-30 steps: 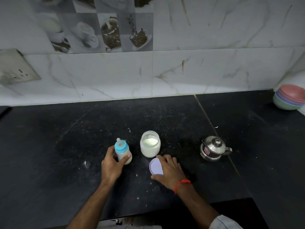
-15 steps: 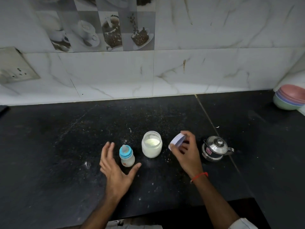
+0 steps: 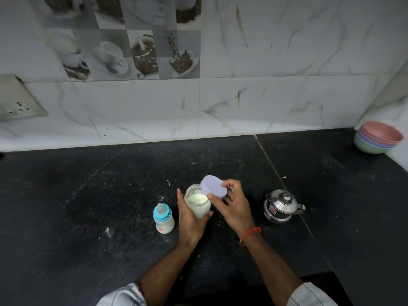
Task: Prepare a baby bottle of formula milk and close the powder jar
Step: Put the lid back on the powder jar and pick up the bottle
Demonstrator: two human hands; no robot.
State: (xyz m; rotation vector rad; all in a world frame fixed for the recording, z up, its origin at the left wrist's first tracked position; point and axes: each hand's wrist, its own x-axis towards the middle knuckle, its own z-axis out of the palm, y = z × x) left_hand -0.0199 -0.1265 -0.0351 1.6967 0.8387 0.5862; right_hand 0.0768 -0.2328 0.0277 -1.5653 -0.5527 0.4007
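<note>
On the black counter (image 3: 88, 206) my left hand (image 3: 189, 219) grips the open powder jar (image 3: 197, 200) — upright, mouth upward. My right hand (image 3: 231, 206) pinches the lid (image 3: 213, 187), tilted over its rim — the capped baby bottle (image 3: 163, 218) stands upright just left.

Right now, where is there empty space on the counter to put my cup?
Big bare patches lie left of the bottle, behind the jar toward the wall, and between the kettle and bowls. It is crowded in the middle: left hand grips the jar, right hand holds the lid over it.
</note>
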